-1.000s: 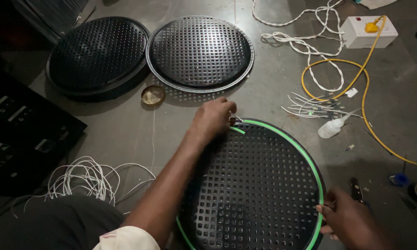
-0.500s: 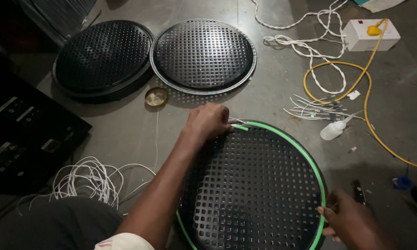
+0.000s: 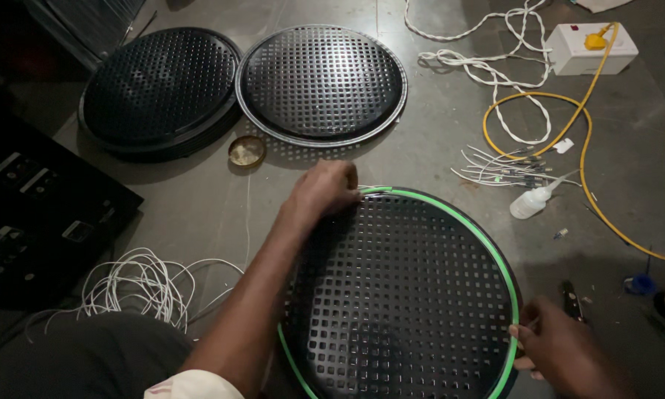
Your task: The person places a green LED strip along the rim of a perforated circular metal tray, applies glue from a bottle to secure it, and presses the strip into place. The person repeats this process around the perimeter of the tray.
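Observation:
A round black perforated grille [image 3: 399, 295] lies on the grey floor in front of me, with a green strip [image 3: 488, 244] running round its rim. My left hand [image 3: 324, 191] rests at the grille's upper left edge, fingers closed over the end of the green strip where thin white wires stick out. My right hand [image 3: 565, 351] grips the grille's right rim low down, fingers curled on the green strip.
Two more round black grilles [image 3: 159, 89] [image 3: 321, 81] lie at the back, a small round tin [image 3: 246, 151] near them. White wire coil [image 3: 137, 284] at left, black box [image 3: 29, 214] far left. White bottle [image 3: 532, 201], yellow cable [image 3: 584, 148], white socket box [image 3: 591, 46] at right.
My left hand has slid leftward along the top of the rim by a little. My right hand has stayed on the right rim.

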The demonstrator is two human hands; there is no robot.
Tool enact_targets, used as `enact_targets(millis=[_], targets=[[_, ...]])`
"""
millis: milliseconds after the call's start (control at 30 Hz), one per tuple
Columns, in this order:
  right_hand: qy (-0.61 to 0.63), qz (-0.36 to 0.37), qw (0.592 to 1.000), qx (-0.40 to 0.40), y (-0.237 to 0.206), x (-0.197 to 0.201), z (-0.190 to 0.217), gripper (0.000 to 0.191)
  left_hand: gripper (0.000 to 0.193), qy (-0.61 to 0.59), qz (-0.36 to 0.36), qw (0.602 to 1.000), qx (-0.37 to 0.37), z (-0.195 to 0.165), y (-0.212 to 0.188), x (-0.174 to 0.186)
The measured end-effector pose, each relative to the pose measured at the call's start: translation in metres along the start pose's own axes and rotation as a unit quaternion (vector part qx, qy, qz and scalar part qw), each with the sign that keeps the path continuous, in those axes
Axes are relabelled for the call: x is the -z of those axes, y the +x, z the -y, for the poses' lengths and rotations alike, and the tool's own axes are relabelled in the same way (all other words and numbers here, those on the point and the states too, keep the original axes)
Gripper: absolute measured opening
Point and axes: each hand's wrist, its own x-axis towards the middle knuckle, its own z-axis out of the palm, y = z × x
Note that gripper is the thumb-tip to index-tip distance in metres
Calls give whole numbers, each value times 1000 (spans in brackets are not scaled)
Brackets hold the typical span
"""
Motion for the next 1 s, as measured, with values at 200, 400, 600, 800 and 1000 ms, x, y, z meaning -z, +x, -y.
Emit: enact_targets(millis=[200, 400, 600, 800, 1000], targets=[[42, -40, 998, 24, -6, 0, -6, 39, 52, 65, 131, 985, 88, 12, -12, 17], [66, -17, 997, 20, -7, -3, -13, 43, 51, 105, 163, 973, 122, 21, -22, 9], [92, -113, 985, 90, 11, -11, -8, 42, 51, 128, 173, 965, 152, 28, -29, 12], [-26, -280, 913, 295, 33, -2, -1, 30, 50, 130, 229, 948, 179, 27, -64, 14], [-26, -244, 934, 258, 17, 2, 8, 40, 49, 165, 104, 970, 144, 6, -45, 23]])
